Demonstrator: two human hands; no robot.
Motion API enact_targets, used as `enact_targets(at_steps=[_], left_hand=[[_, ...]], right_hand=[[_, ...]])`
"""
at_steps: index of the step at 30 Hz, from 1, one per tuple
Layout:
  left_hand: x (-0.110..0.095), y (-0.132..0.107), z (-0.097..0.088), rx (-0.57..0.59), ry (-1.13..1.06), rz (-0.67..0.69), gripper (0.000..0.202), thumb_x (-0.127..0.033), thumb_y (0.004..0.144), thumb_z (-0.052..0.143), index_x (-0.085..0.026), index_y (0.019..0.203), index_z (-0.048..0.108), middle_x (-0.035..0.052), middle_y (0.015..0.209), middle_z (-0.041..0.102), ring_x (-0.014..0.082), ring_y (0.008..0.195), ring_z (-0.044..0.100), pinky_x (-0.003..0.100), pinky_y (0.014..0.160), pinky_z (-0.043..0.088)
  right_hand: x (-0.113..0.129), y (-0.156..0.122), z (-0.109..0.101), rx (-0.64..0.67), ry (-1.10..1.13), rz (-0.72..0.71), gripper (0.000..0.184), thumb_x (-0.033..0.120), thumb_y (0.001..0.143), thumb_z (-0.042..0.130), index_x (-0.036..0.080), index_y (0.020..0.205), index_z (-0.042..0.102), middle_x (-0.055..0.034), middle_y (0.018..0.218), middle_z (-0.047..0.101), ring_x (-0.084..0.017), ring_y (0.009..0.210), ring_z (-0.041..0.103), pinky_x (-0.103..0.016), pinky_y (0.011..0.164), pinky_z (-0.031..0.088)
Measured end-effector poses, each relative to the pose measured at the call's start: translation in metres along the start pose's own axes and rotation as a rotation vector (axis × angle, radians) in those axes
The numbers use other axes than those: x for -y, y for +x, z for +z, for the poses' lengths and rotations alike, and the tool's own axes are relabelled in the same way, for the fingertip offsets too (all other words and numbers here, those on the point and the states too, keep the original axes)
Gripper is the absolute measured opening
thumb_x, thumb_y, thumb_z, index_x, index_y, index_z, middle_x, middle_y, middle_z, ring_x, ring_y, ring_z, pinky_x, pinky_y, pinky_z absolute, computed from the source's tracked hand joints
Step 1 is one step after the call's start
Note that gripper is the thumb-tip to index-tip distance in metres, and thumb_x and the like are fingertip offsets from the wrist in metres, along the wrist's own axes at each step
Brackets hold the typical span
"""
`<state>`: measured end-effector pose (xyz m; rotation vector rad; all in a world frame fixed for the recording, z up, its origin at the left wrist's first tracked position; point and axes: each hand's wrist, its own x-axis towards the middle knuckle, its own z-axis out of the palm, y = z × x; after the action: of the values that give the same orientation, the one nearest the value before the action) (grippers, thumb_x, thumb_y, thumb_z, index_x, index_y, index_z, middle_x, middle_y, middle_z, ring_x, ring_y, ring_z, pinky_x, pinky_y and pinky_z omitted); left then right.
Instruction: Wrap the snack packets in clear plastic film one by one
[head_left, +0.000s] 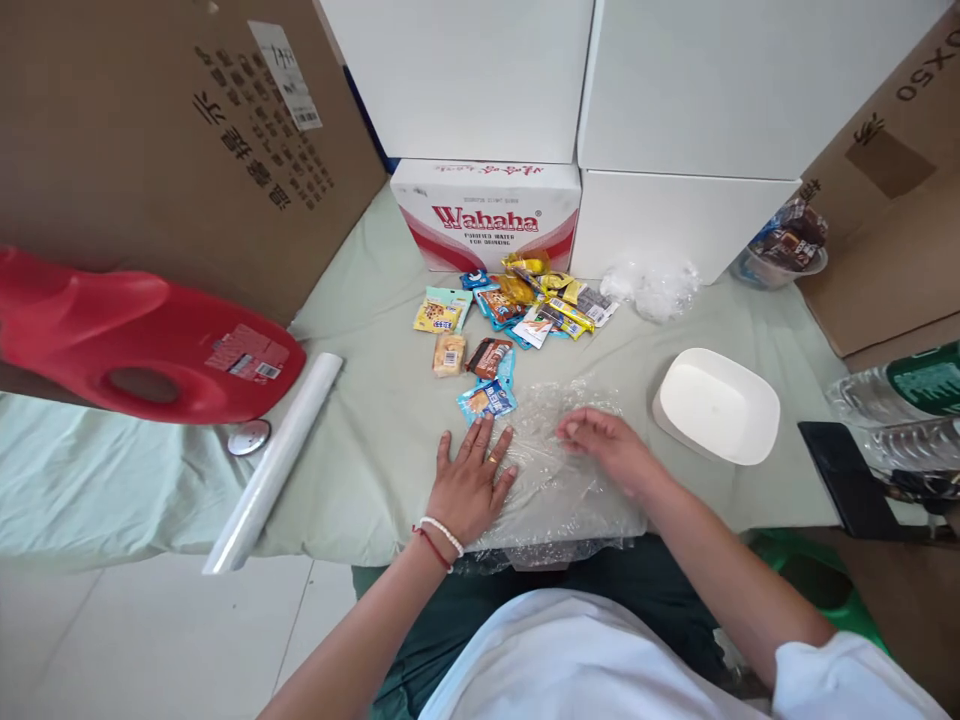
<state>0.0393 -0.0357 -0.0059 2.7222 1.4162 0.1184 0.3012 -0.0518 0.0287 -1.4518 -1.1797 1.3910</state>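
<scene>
My left hand [472, 480] lies flat with fingers spread on the left edge of a clear plastic wrap sheet [559, 500] spread on the pale green cloth. My right hand [604, 445] rests on the same sheet with its fingers curled down, fingertips pressing the film. A blue snack packet [487, 398] lies just beyond my left fingertips. Behind it sits a pile of snack packets [517, 305]. An empty white oval bowl [718, 405] stands to the right of my right hand.
A roll of plastic wrap [274, 460] lies at the left, beside a red jug [135, 340] on its side. A Wahaha box [486, 215] and white boxes stand behind. Crumpled plastic [656, 285], a bowl of snacks [787, 245], water bottles [900, 400] sit right.
</scene>
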Motion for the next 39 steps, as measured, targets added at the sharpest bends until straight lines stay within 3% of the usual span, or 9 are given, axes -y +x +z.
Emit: enact_targets(at_steps=[4, 8, 15, 20, 25, 28, 33, 36, 39], left_hand=[[0.000, 0.000, 0.000, -0.027, -0.037, 0.004, 0.057, -0.047, 0.107, 0.037, -0.028, 0.160, 0.042, 0.0109, 0.172, 0.029, 0.0305, 0.158, 0.034, 0.065, 0.128, 0.015], [0.001, -0.001, 0.002, -0.044, -0.084, -0.009, 0.057, -0.049, 0.107, 0.038, -0.030, 0.160, 0.044, 0.0092, 0.171, 0.032, 0.0289, 0.157, 0.036, 0.063, 0.129, 0.015], [0.000, -0.001, 0.001, -0.054, -0.115, -0.011, 0.056, -0.049, 0.107, 0.037, -0.030, 0.159, 0.045, 0.0094, 0.171, 0.032, 0.0276, 0.157, 0.036, 0.062, 0.129, 0.012], [0.000, -0.001, -0.001, -0.060, -0.107, -0.010, 0.056, -0.049, 0.106, 0.039, -0.029, 0.158, 0.046, 0.0102, 0.171, 0.034, 0.0281, 0.157, 0.036, 0.062, 0.129, 0.014], [-0.001, -0.002, -0.002, -0.067, -0.136, -0.012, 0.058, -0.053, 0.106, 0.037, -0.030, 0.159, 0.045, 0.0094, 0.171, 0.033, 0.0276, 0.158, 0.035, 0.062, 0.130, 0.012], [-0.001, -0.002, -0.003, -0.050, -0.148, -0.011, 0.058, -0.052, 0.107, 0.034, -0.029, 0.159, 0.045, 0.0098, 0.171, 0.033, 0.0275, 0.158, 0.033, 0.063, 0.130, 0.011], [-0.001, -0.001, -0.003, -0.022, -0.147, -0.014, 0.059, -0.050, 0.107, 0.035, -0.028, 0.160, 0.043, 0.0113, 0.172, 0.031, 0.0313, 0.157, 0.035, 0.066, 0.129, 0.012], [-0.001, -0.002, -0.002, -0.022, -0.141, -0.016, 0.059, -0.050, 0.107, 0.035, -0.028, 0.161, 0.043, 0.0112, 0.172, 0.032, 0.0314, 0.157, 0.034, 0.066, 0.129, 0.013], [-0.002, -0.002, 0.000, -0.022, -0.134, -0.015, 0.059, -0.050, 0.107, 0.034, -0.028, 0.160, 0.043, 0.0104, 0.173, 0.030, 0.0294, 0.158, 0.033, 0.065, 0.129, 0.013]], right_hand=[[0.033, 0.075, -0.024, -0.177, -0.619, -0.181, 0.018, 0.027, 0.094, 0.056, 0.020, 0.101, 0.071, -0.0061, 0.101, 0.073, -0.022, 0.097, 0.066, -0.036, 0.093, 0.052], [0.067, 0.146, -0.016, -0.116, -1.082, -0.310, 0.036, 0.010, 0.090, 0.051, 0.017, 0.120, 0.071, -0.0138, 0.131, 0.067, -0.026, 0.120, 0.062, -0.037, 0.102, 0.048], [0.101, 0.207, 0.040, -0.204, -1.316, -0.270, 0.043, 0.041, 0.103, 0.049, 0.015, 0.133, 0.065, -0.0219, 0.127, 0.066, -0.039, 0.119, 0.060, -0.049, 0.095, 0.051], [0.100, 0.228, 0.057, -0.252, -1.359, -0.178, 0.055, 0.043, 0.096, 0.064, 0.011, 0.141, 0.059, -0.0266, 0.140, 0.057, -0.041, 0.123, 0.058, -0.051, 0.098, 0.052], [0.110, 0.225, 0.032, -0.174, -1.167, -0.094, 0.033, 0.027, 0.093, 0.062, 0.017, 0.124, 0.070, -0.0160, 0.122, 0.070, -0.031, 0.106, 0.066, -0.043, 0.092, 0.053], [0.117, 0.210, 0.020, -0.127, -1.086, -0.202, 0.034, 0.026, 0.094, 0.059, 0.016, 0.124, 0.069, -0.0108, 0.114, 0.072, -0.028, 0.103, 0.065, -0.039, 0.092, 0.052], [0.111, 0.191, 0.043, 0.333, -1.171, -0.627, 0.042, 0.016, 0.086, 0.062, 0.014, 0.128, 0.067, -0.0133, 0.131, 0.067, -0.028, 0.122, 0.058, -0.038, 0.108, 0.041], [0.105, 0.194, 0.063, 0.564, -1.324, -0.602, 0.056, 0.008, 0.078, 0.068, 0.013, 0.134, 0.065, -0.0158, 0.137, 0.066, -0.029, 0.122, 0.057, -0.040, 0.111, 0.036], [0.103, 0.199, 0.070, 0.616, -1.390, -0.534, 0.059, 0.006, 0.075, 0.072, 0.018, 0.133, 0.067, -0.0122, 0.126, 0.072, -0.030, 0.116, 0.060, -0.038, 0.104, 0.040]])
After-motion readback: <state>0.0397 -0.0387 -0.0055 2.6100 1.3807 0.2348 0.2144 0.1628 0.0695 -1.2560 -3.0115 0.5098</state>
